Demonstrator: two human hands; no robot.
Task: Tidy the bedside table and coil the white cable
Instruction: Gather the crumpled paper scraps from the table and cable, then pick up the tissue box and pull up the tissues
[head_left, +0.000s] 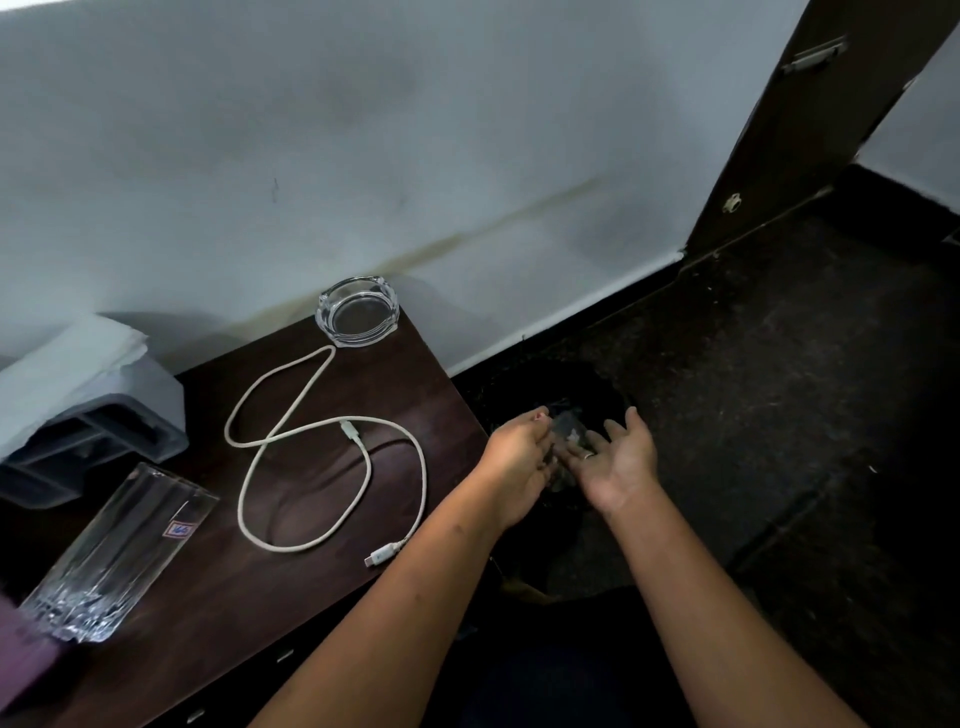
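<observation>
The white cable (332, 457) lies in loose loops on the dark wooden bedside table (218, 597), with one plug near the table's right front edge. My left hand (519, 462) and my right hand (618, 462) are held out to the right of the table, over a dark bin (550, 395) on the floor. Both palms face each other with fingers apart. Small greyish bits show between the hands; I cannot tell if they rest on a hand or fall.
A clear glass ashtray (358, 312) sits at the table's far corner. A tall glass vase (119, 551) lies on its side at the left. A grey tissue holder (83, 410) with white tissue stands behind it. Dark floor extends right; a door (779, 130) stands beyond.
</observation>
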